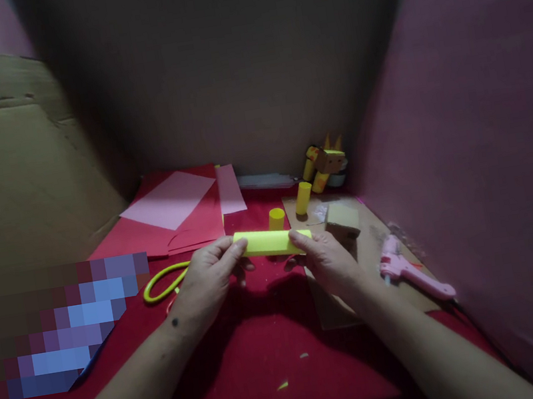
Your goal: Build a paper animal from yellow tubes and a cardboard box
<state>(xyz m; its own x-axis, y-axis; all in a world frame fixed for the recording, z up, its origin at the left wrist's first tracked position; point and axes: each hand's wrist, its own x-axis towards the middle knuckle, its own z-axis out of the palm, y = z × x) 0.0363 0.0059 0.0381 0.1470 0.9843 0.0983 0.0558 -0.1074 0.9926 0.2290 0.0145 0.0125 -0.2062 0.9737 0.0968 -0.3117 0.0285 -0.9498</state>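
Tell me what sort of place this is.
Probably a small craft corner, perhaps in a home: a pink glue gun lies on a cardboard sheet, red and pink paper sheets are stacked on the red cloth, and both hands hold a yellow paper roll.

A craft workspace, shown by a pink glue gun [395, 264] and coloured paper sheets [170, 201].

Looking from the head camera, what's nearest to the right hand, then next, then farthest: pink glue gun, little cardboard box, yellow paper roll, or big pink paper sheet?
From the right hand:
1. Yellow paper roll, held in it
2. Little cardboard box, just behind
3. Pink glue gun, to the right
4. Big pink paper sheet, back left
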